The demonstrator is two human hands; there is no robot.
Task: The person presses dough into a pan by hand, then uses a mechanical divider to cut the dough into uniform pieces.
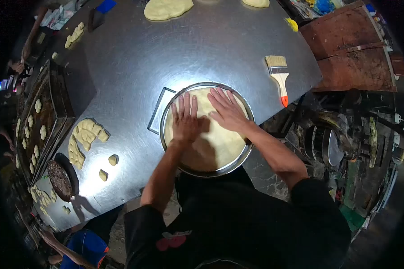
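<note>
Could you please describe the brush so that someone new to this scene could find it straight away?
Start at the big steel table and find the round pan of dough under the left hand and right hand. Past the pan's right side, near the table's edge, lies the brush, alone on bare steel, with pale bristles and a cream handle tipped orange.

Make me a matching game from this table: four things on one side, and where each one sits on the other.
1. brush
2. round pan
3. baking tray
4. big dough lump

A. under the left hand and right hand
B. far edge of the table
C. table's left edge, holding small dough pieces
D. right of the pan, lying alone

Pairs: 1-D, 2-A, 3-C, 4-B
</note>
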